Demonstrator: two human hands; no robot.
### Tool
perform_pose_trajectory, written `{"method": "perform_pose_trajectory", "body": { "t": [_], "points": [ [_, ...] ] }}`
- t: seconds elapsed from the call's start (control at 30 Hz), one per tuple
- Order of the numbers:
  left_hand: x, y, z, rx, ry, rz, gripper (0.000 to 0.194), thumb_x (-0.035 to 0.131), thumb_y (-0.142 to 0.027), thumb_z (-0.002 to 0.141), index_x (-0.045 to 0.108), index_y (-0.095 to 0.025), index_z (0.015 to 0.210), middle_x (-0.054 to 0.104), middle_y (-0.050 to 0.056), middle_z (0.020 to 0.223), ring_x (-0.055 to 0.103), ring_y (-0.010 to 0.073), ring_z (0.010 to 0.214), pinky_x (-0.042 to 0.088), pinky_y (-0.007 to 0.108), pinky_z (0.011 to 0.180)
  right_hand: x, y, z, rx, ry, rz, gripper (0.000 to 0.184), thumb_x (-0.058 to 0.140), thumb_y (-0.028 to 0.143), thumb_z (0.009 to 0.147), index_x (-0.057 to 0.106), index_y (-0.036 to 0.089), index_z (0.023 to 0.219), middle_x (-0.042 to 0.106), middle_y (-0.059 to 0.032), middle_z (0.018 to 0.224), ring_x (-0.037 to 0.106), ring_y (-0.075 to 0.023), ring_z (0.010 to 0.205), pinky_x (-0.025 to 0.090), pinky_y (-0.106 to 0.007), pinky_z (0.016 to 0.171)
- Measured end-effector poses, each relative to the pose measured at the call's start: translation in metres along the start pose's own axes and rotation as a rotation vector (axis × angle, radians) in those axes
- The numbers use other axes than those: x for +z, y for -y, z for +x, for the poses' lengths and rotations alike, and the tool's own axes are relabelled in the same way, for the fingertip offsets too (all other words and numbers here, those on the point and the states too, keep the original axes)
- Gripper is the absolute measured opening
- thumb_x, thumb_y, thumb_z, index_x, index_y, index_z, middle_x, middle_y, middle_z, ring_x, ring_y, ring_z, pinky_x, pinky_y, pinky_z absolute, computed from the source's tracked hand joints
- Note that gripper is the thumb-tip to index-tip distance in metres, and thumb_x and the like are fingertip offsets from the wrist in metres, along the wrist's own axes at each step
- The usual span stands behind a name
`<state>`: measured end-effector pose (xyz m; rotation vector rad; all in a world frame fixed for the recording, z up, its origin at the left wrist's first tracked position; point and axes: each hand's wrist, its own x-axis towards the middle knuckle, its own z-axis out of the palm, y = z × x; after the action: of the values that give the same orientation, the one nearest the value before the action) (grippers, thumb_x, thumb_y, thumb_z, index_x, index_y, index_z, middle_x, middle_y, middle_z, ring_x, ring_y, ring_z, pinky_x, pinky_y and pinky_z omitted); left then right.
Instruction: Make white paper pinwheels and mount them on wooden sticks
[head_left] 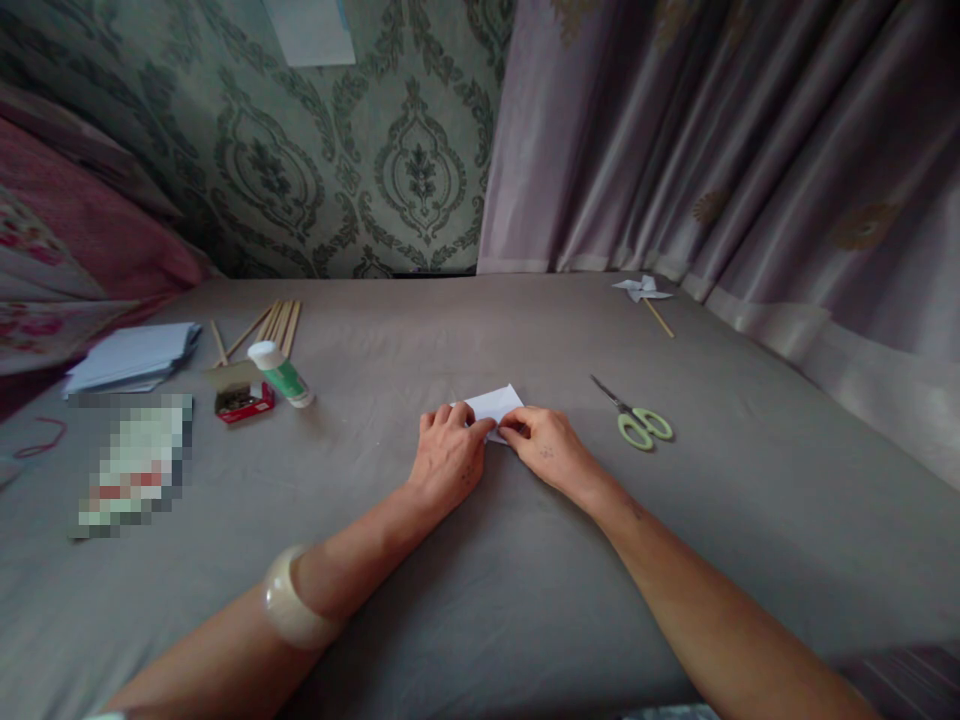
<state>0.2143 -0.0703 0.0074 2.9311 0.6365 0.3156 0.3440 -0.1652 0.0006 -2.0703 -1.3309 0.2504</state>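
Observation:
A small white sheet of paper (495, 402) lies on the grey cloth-covered table, partly covered by my fingers. My left hand (451, 450) grips its left and near edge, thumb pointing toward the middle. Opposite it, my right hand (549, 448) pinches the near right edge between thumb and fingers. Both thumbs nearly meet at the paper's near side, and the exact fold there is hidden. To the right of my right hand rest scissors (634, 418) with pale green handles, their blades slightly apart. A cream bangle circles my left forearm.
A glue stick (282, 374) stands beside a red box (244, 400) of small dark pieces. Wooden sticks (281, 325) lie behind them. Stacked paper (135, 357) and a blurred-out packet (135, 465) are at left. A paper pinwheel (643, 290) on a stick lies at the far right.

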Motion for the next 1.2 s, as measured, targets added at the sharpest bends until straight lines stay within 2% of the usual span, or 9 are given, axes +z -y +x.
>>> {"method": "perform_pose_trajectory", "body": {
  "t": [0.27,0.4,0.6,0.8,0.97,1.2],
  "points": [
    [0.003,0.001,0.000,0.000,-0.029,0.013,0.036,0.040,-0.021,0.089,0.064,-0.032,0.114,0.057,0.008,0.103,0.047,0.0240,0.094,0.033,0.040,0.084,-0.001,0.003,0.000,0.008,-0.002,-0.005,0.013,0.059,0.017,0.080,0.072,0.019,0.081,0.073,-0.0062,0.082,0.066,-0.0181,0.076,0.046,-0.026,0.069],
    [0.002,0.001,0.002,-0.008,-0.031,0.004,0.035,0.042,-0.021,0.088,0.065,-0.033,0.111,0.057,0.009,0.105,0.044,0.0255,0.097,0.032,0.041,0.083,-0.005,0.002,0.001,0.063,-0.012,0.094,0.012,0.061,0.017,0.078,0.073,0.018,0.081,0.074,-0.0054,0.081,0.066,-0.0164,0.073,0.047,-0.025,0.070],
    [-0.002,0.001,0.006,-0.021,-0.012,-0.026,0.034,0.042,-0.020,0.088,0.067,-0.031,0.108,0.057,0.009,0.105,0.044,0.0258,0.096,0.031,0.041,0.080,-0.020,-0.006,0.007,0.151,-0.145,0.229,0.013,0.062,0.023,0.076,0.072,0.016,0.081,0.073,-0.0048,0.076,0.065,-0.0149,0.067,0.048,-0.024,0.064],
    [-0.001,0.000,0.004,0.054,-0.076,-0.002,0.028,0.045,-0.020,0.086,0.070,-0.026,0.096,0.059,0.009,0.103,0.043,0.0262,0.096,0.031,0.042,0.082,-0.029,-0.012,0.011,0.202,-0.193,0.140,0.013,0.060,0.021,0.075,0.071,0.016,0.078,0.072,-0.0044,0.074,0.065,-0.0154,0.068,0.047,-0.025,0.065],
    [0.003,0.002,0.002,0.186,-0.125,0.017,0.026,0.044,-0.017,0.086,0.069,-0.022,0.093,0.063,0.008,0.100,0.045,0.0248,0.095,0.030,0.043,0.086,-0.024,-0.022,0.011,0.217,-0.199,0.027,0.013,0.059,0.021,0.076,0.071,0.018,0.079,0.073,-0.0046,0.077,0.065,-0.0162,0.071,0.047,-0.025,0.068],
    [0.000,0.001,0.000,0.231,-0.166,0.026,0.023,0.045,-0.017,0.086,0.067,-0.020,0.090,0.069,0.007,0.088,0.049,0.0247,0.091,0.030,0.045,0.086,-0.018,-0.029,0.011,0.215,-0.174,-0.053,0.016,0.056,0.023,0.079,0.071,0.018,0.083,0.073,-0.0064,0.082,0.066,-0.0164,0.072,0.047,-0.025,0.068]
  ]
}}
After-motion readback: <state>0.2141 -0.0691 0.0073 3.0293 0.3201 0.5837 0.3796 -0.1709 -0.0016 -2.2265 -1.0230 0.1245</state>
